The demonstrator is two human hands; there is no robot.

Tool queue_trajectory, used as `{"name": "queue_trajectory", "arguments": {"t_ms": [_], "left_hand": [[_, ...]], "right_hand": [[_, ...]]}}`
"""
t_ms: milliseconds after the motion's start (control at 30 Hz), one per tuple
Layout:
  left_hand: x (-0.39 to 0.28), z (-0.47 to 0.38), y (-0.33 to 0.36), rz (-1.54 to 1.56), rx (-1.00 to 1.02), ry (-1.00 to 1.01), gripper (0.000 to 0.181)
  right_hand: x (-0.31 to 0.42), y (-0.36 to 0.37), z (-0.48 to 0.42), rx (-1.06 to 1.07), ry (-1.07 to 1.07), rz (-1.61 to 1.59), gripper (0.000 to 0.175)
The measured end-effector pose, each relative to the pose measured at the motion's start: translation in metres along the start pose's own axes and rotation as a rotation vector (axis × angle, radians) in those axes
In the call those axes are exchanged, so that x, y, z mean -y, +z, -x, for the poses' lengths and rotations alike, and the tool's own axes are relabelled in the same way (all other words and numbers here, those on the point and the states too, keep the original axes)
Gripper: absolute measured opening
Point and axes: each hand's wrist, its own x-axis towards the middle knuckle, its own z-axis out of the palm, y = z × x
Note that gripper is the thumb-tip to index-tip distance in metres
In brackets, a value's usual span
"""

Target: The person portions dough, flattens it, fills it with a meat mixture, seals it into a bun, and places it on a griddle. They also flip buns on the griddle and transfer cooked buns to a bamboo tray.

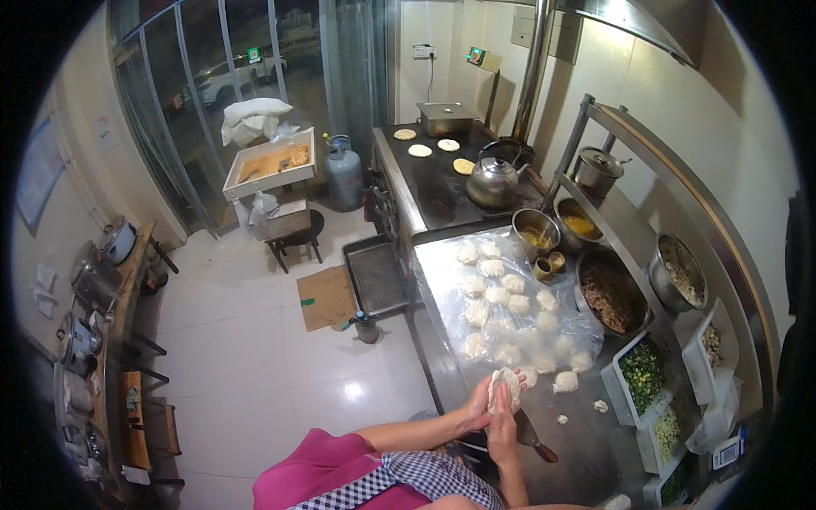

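Note:
A flattened piece of dough (501, 384) lies between my two hands above the front of the steel worktop (583, 440). My left hand (477, 407) cups it from beneath, fingertips showing past its far side. The fingers of my right hand (503, 417) rest flat on top of it. Just beyond, several dough pieces (477, 313) lie on the worktop, many of them under clear plastic film (577, 319). One uncovered dough piece (565, 382) and two small dough scraps (600, 406) sit to the right. A scraper (534, 440) with a wooden handle lies beside my right hand.
A griddle (426, 185) carries several flat cakes (419, 151) and a metal kettle (493, 183). Along the right stand a bowl of brown filling (605, 299), a tub of chopped greens (641, 373) and a steel shelf (676, 172). A gas cylinder (344, 172) stands on the floor.

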Motion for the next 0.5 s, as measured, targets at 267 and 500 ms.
{"name": "queue_trajectory", "arguments": {"t_ms": [267,500], "left_hand": [[-0.024,0.004,0.019,-1.43,0.493,0.539,0.051],[0.012,-0.019,0.041,-0.853,0.064,0.324,0.055]], "right_hand": [[-0.032,-0.021,-0.002,-0.446,0.58,-1.278,0.062],[-0.028,-0.052,-0.017,-0.488,0.421,-0.936,0.064]]}}
